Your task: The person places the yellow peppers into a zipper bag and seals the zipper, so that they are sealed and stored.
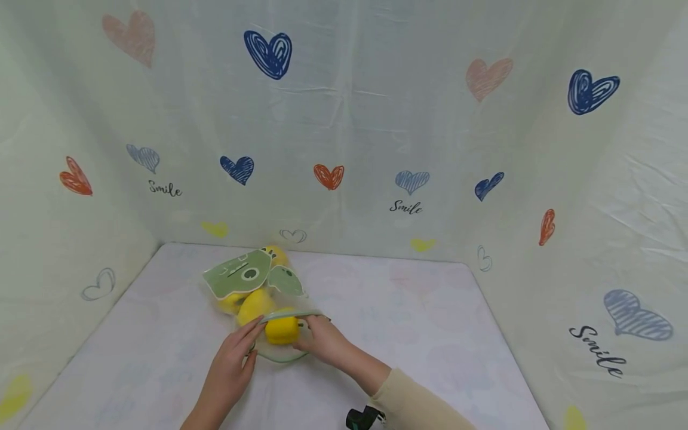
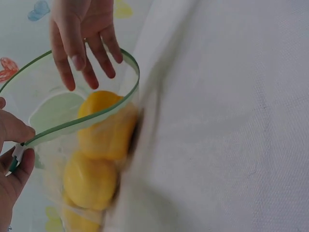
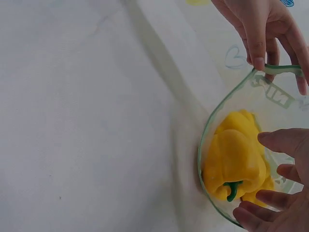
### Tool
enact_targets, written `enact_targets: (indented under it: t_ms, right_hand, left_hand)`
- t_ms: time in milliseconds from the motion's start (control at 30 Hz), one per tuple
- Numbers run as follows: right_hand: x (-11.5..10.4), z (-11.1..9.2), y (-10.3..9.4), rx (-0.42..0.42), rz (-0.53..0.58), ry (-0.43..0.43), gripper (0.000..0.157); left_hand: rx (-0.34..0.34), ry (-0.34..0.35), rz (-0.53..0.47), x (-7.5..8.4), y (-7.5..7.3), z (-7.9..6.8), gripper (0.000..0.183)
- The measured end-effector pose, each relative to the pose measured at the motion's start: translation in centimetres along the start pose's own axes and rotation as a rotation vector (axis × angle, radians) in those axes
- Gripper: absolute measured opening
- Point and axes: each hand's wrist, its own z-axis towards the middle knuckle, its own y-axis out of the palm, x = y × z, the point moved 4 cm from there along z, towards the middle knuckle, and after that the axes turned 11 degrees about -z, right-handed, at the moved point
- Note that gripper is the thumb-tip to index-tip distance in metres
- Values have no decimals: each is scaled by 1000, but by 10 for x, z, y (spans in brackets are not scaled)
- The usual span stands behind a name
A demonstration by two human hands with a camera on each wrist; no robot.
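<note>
A clear zip bag with a green rim point(image 1: 285, 360) and green printed patches lies on the table, its mouth spread wide. Just inside the mouth is a yellow bell pepper point(image 3: 236, 159) with a green stem. Several more yellow pieces point(image 2: 90, 180) lie deeper in the bag. My left hand point(image 1: 233, 358) pinches the rim at one end, close to the white zip slider point(image 2: 18, 152). At the opposite side my right hand point(image 3: 285, 179) reaches into the mouth, fingers spread and loosely bent beside the bell pepper, with nothing gripped.
A white cloth covers the table point(image 1: 408, 334). Behind and on both sides hang pale curtains point(image 1: 344, 119) printed with hearts. A small black device point(image 1: 361, 418) shows beside the right sleeve point(image 1: 419, 400).
</note>
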Motion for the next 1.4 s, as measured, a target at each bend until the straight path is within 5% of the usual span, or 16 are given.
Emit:
enact_targets:
  t_ms: [333, 800, 1167, 1300, 1400]
  right_hand:
    - [3, -20, -5, -16, -33, -5, 58]
    - [0, -31, -16, 120, -24, -101, 38]
    - [-26, -34, -20, 252, -45, -302, 34]
    - [-37, -35, -19, 312, -106, -386, 32]
    - [-45, -35, -17, 344, -147, -427, 31]
  left_hand:
    - [-2, 35, -35, -1, 0, -8, 72]
    - [-59, -6, -115, -12, 0, -27, 71]
    - [-28, 121, -73, -21, -12, -32, 72]
    - [-1, 143, -62, -25, -18, -32, 41]
    - [8, 136, -51, -28, -23, -34, 56]
